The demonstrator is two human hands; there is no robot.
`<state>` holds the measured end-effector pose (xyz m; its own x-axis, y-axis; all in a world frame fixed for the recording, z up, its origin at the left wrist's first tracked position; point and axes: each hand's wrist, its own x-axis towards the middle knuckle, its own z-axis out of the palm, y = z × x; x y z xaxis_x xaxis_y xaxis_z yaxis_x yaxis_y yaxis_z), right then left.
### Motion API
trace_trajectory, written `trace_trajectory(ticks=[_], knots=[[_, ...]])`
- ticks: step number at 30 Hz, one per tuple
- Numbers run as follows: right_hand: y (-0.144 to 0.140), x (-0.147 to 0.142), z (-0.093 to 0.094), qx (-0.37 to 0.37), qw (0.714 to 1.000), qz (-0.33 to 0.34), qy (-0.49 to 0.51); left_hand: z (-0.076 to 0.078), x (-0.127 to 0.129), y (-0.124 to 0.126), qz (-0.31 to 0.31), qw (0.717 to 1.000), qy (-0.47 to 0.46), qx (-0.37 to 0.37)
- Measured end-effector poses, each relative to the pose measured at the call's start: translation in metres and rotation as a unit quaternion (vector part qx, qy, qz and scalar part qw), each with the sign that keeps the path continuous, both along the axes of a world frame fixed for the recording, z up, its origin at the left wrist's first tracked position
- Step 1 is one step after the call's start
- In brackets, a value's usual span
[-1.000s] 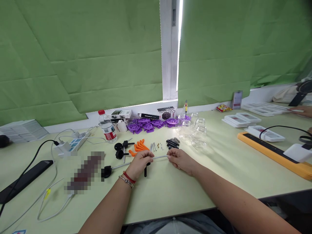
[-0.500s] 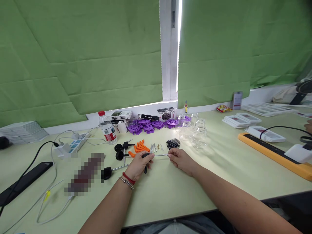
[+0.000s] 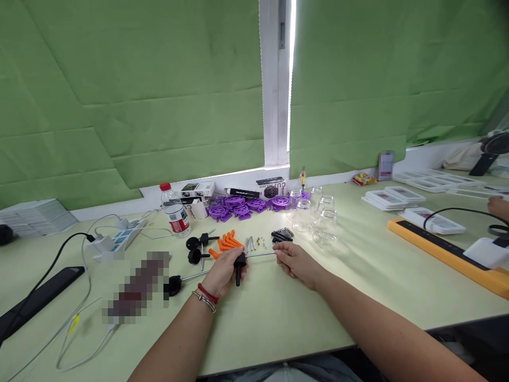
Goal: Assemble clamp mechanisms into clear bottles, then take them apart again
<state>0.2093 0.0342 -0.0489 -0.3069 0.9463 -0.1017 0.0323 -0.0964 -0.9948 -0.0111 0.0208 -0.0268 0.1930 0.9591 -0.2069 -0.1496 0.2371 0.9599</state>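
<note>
My left hand (image 3: 226,271) is closed around a black plastic part (image 3: 239,261) with a stubby black arm pointing down. From that part a thin metal rod (image 3: 260,255) runs right, and my right hand (image 3: 294,261) pinches its far end. Beyond my left hand lie orange curved handles (image 3: 227,241) and several silver screws (image 3: 250,244). Small brass and metal bits (image 3: 260,242) sit beside them. Black cylinders and springs (image 3: 283,234) are just behind my right hand. More black parts with rods (image 3: 194,255) rest left of the orange handles, another (image 3: 175,285) nearer me.
Purple plastic pieces (image 3: 234,204) and boxes (image 3: 272,188) line the back. Clear glass jars (image 3: 326,217) stand behind my right hand; a water bottle (image 3: 175,211) stands at left. Cables and a power strip (image 3: 129,236) lie left, an orange power strip (image 3: 445,257) right. Another person's hand (image 3: 499,207) shows at far right.
My left hand has turned the black part, so more of its face and downward arm shows. The rod still spans both hands. At far right, the other person's hand has shifted.
</note>
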Motion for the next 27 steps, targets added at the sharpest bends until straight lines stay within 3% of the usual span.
trace_trajectory(ticks=[27], knots=[[0.0008, -0.0007, -0.0021, 0.010, 1.000, 0.018, 0.001, -0.0010, 0.0018, -0.0007, 0.009, 1.000, -0.003, -0.007]])
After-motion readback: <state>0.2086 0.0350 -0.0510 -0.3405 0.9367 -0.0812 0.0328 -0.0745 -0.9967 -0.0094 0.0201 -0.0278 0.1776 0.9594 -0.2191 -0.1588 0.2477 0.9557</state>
